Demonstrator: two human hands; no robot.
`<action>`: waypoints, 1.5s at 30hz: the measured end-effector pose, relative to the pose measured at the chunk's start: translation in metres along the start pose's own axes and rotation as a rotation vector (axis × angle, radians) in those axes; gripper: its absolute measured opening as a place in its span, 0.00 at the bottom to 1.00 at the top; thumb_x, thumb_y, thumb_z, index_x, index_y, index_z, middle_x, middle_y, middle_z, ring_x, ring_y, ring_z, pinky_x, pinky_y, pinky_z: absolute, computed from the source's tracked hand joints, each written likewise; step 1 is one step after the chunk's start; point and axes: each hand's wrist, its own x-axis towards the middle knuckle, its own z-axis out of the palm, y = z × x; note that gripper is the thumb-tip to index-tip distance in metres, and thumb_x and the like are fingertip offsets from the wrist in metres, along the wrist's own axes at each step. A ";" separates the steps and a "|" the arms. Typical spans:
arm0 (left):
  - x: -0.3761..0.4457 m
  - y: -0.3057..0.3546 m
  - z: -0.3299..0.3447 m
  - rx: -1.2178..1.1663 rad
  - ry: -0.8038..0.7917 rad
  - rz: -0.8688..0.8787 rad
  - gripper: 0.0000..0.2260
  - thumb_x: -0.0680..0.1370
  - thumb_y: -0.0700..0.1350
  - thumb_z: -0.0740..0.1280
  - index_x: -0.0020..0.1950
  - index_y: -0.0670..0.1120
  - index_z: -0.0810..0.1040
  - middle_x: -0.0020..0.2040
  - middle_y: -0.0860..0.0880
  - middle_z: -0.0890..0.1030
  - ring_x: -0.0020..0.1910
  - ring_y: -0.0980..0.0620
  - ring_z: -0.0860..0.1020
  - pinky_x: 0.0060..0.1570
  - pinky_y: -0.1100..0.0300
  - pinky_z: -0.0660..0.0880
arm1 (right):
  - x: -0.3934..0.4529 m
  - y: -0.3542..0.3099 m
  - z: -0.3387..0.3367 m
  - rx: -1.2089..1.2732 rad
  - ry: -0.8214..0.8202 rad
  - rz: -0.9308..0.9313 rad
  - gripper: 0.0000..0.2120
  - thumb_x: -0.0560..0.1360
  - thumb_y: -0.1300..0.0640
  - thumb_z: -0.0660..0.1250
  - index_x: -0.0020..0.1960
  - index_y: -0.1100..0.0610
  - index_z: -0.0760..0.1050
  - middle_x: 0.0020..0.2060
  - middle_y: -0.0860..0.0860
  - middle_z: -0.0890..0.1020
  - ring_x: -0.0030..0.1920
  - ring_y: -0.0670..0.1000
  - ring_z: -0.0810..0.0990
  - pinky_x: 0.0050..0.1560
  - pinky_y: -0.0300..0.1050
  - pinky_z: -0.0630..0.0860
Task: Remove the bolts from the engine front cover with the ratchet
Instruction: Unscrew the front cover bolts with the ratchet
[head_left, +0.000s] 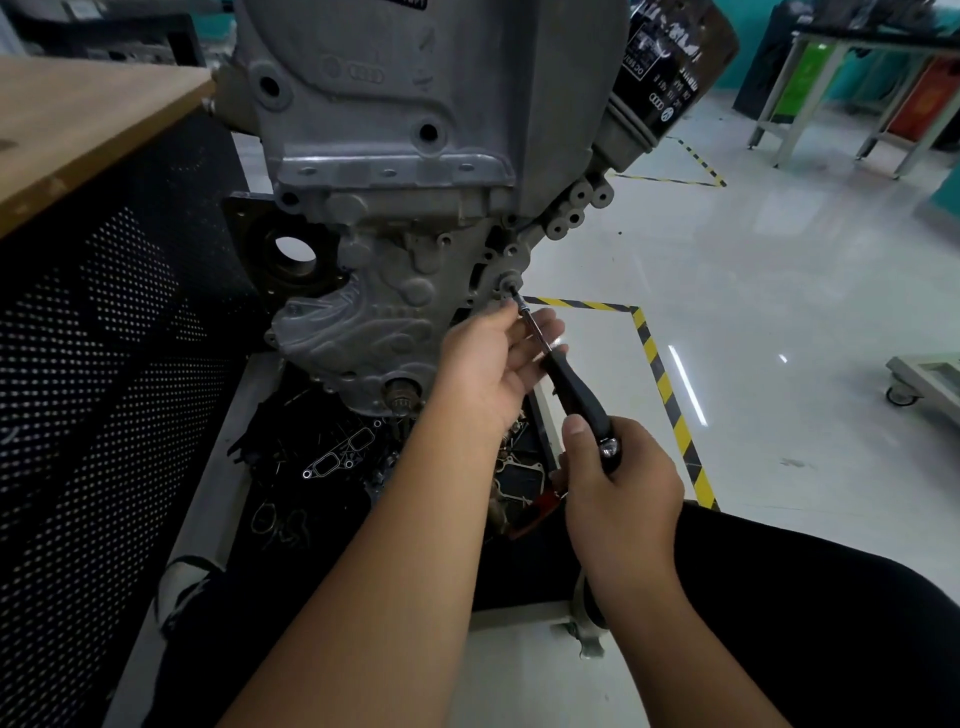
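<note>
The grey cast engine front cover (395, 218) stands upright in front of me. A driver-style ratchet tool with a black handle (576, 389) and a thin steel shaft (532, 325) points up-left, its tip seated on a bolt (508, 285) at the cover's lower right edge. My right hand (618, 483) grips the handle's rear end, thumb lying along it. My left hand (493, 364) cups the shaft just behind the tip, fingers loosely curled around it.
A wooden-topped bench with a black perforated side panel (104, 338) stands close on the left. Loose gaskets and dark parts (332, 467) lie in the tray beneath the engine. A black oil filter (670, 67) juts out upper right. Yellow-black floor tape (665, 384) marks the shiny floor.
</note>
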 end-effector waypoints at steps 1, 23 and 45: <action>0.003 0.003 0.002 -0.001 0.016 0.003 0.10 0.85 0.43 0.62 0.49 0.38 0.77 0.39 0.40 0.86 0.35 0.47 0.86 0.34 0.54 0.83 | -0.001 -0.001 0.002 -0.027 0.031 -0.036 0.07 0.79 0.45 0.67 0.43 0.43 0.75 0.32 0.43 0.82 0.38 0.41 0.81 0.36 0.43 0.76; 0.027 0.011 0.011 -0.139 0.083 -0.077 0.10 0.81 0.40 0.69 0.42 0.38 0.78 0.28 0.45 0.81 0.25 0.52 0.82 0.26 0.61 0.79 | -0.003 -0.006 0.021 0.061 0.157 0.024 0.08 0.76 0.47 0.72 0.47 0.44 0.73 0.42 0.44 0.81 0.43 0.44 0.81 0.46 0.49 0.80; 0.011 0.009 0.009 0.035 0.035 -0.043 0.06 0.84 0.40 0.63 0.48 0.40 0.76 0.40 0.42 0.85 0.32 0.45 0.84 0.30 0.55 0.81 | 0.010 -0.006 0.014 -0.083 0.158 -0.113 0.14 0.75 0.53 0.76 0.58 0.55 0.79 0.44 0.43 0.79 0.41 0.41 0.75 0.45 0.22 0.66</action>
